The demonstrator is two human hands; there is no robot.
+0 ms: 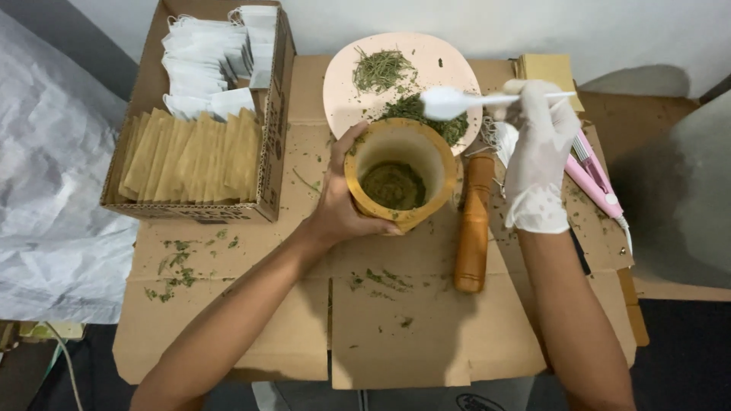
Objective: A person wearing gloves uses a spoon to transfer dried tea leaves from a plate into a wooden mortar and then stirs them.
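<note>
Head view: risk first, likely spill of ground herb if wooden mortar (399, 181) tips further, held on one side only by left hand (340, 207), rim already leaning toward plate; judged unstable on flattened cardboard sheet (396, 327) with seams and loose green flakes under it. Second risk: white plastic spoon (457, 100) hovering over pink plate (381, 72) of dried herbs, light and pinched far back on the handle, could flick material off the plate edge or onto the pink tool (594, 179) just beside the glove. Wooden pestle (474, 222) lying loose just right of mortar, close to right forearm, could roll if nudged. Left hand: bare, fingers wrapped and clamped round mortar wall, thumb over rim. Right hand (537, 156): white glove, fingers closed together on spoon handle, bowl of spoon pointing left above plate and mortar rim. Mortar sits centre of cardboard, touching plate edge, green powder in its bottom. Cardboard box (268, 164) of white and tan sachets well left, untouched
</note>
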